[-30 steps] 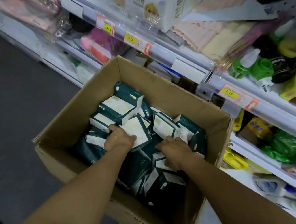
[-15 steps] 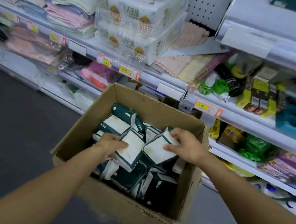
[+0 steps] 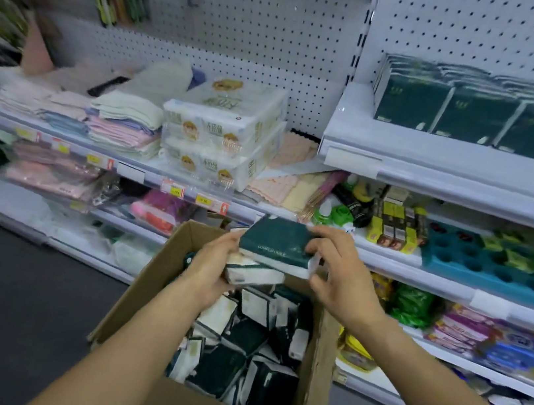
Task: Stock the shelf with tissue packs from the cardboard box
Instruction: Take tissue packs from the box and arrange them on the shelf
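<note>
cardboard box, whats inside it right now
The cardboard box holds a loose jumble of dark green and white tissue packs. The forearms and the packs held above hide part of the pile, and the box's bottom cannot be seen.

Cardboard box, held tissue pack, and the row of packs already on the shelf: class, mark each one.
cardboard box point(image 3: 141, 291), head view, its left wall.
held tissue pack point(image 3: 273, 242), head view, dark green top face.
shelved packs point(image 3: 475, 117), head view, front of a middle pack.

Shelf goods point(image 3: 497, 344) at right, blurred.
</note>
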Demonstrator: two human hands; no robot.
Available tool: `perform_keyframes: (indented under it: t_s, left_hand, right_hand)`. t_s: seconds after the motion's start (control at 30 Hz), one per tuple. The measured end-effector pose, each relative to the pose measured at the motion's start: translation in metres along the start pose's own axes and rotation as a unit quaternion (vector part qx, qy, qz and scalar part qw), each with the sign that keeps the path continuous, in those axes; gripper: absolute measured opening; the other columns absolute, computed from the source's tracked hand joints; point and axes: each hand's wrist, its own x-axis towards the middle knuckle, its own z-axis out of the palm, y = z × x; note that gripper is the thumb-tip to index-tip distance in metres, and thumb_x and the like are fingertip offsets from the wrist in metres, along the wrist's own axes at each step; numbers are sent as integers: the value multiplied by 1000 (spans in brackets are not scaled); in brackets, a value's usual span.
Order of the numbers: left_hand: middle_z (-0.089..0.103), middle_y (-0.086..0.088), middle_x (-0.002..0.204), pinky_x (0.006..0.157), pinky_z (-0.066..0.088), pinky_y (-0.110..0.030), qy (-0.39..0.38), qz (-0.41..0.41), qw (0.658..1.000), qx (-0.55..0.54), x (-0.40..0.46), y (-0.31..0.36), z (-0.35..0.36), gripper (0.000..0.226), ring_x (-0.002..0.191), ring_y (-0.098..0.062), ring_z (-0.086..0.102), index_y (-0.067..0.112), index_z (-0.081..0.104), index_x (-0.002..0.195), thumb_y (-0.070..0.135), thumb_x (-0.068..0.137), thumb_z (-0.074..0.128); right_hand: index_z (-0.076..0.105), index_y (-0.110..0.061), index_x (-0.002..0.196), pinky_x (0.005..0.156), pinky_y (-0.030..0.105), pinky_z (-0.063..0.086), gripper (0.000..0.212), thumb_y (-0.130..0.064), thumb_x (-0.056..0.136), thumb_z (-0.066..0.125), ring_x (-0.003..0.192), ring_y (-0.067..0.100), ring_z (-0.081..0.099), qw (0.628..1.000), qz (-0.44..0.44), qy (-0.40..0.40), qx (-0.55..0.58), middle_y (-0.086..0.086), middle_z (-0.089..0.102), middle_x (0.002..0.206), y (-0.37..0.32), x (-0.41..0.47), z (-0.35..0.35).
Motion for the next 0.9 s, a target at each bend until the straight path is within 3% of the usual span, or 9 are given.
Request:
perform_keyframes:
  t_s: [0.1, 0.27, 0.33, 0.43, 0.5, 0.57, 0.67, 0.77, 0.9]
  left_hand:
    - [73, -11, 112, 97, 50, -54, -42, 7, 999, -32, -11, 21, 20, 36, 104, -31, 68, 19, 70, 115, 44, 99, 49]
    - [74, 0, 104, 77, 56, -38, -64, 135, 988, 27, -18, 45, 53, 23, 91, -15, 71, 22, 65, 115, 22, 92, 66]
    - [73, 1, 109, 90, 55, -45, -62, 177, 981, 44, -15, 55, 65, 22, 100, -16, 69, 29, 68, 110, 24, 89, 70]
    - [70, 7, 117, 103, 47, -44, -53, 247, 960, 120, -14, 72, 83, 21, 119, -16, 58, 41, 72, 103, 34, 83, 76]
    - [67, 13, 114, 96, 46, -27, -55, 278, 944, 168, -12, 82, 96, 18, 119, -11, 54, 38, 72, 101, 28, 86, 73]
    - [63, 17, 114, 83, 42, -15, -74, 307, 923, 219, -12, 93, 112, 20, 116, -6, 52, 32, 71, 105, 23, 87, 72]
    - [61, 19, 119, 81, 40, -14, -81, 339, 909, 231, -8, 104, 134, 24, 118, -3, 50, 31, 70, 109, 31, 86, 73]
    - [59, 22, 116, 87, 36, -23, -64, 341, 914, 208, -6, 112, 151, 30, 115, -2, 49, 27, 66, 117, 46, 95, 56]
    - [63, 20, 104, 82, 39, -24, -82, 320, 925, 190, -2, 117, 165, 38, 98, 6, 54, 24, 69, 109, 51, 99, 43]
  right_hand:
    - [55, -9, 106, 91, 38, 47, 28, -2, 79, 57, 124, 31, 43, 998, -10, 8, -58, 17, 48, 137, 5, 6, -22]
    - [43, -15, 137, 114, 29, 31, 67, 15, 78, 53, 141, 22, 31, 995, 62, 69, -27, 8, 31, 152, 22, 20, -49]
    - [46, -14, 139, 109, 34, 40, 61, 16, 85, 45, 132, 15, 44, 977, 156, 123, 77, 3, 44, 143, 33, 24, -61]
    - [62, -17, 121, 73, 35, 53, 24, -17, 102, 47, 103, 23, 64, 889, 335, 158, 269, 1, 67, 112, 43, 42, -88]
    - [68, -18, 112, 74, 33, 50, 36, -45, 99, 47, 98, 21, 64, 854, 410, 78, 310, 1, 70, 106, 46, 60, -108]
    - [71, -17, 106, 82, 33, 50, 38, -49, 93, 56, 96, 17, 66, 850, 406, -16, 335, 1, 72, 105, 49, 73, -125]
    - [72, -12, 93, 70, 28, 54, 23, -34, 87, 70, 80, 18, 70, 845, 378, -90, 367, 7, 76, 93, 52, 85, -143]
    - [68, -8, 93, 59, 29, 53, 16, -23, 86, 70, 72, 22, 68, 802, 389, 17, 453, 11, 73, 88, 66, 92, -144]
    - [58, -7, 105, 54, 34, 55, 40, -23, 70, 71, 72, 28, 61, 760, 375, 80, 525, 13, 64, 89, 83, 93, -141]
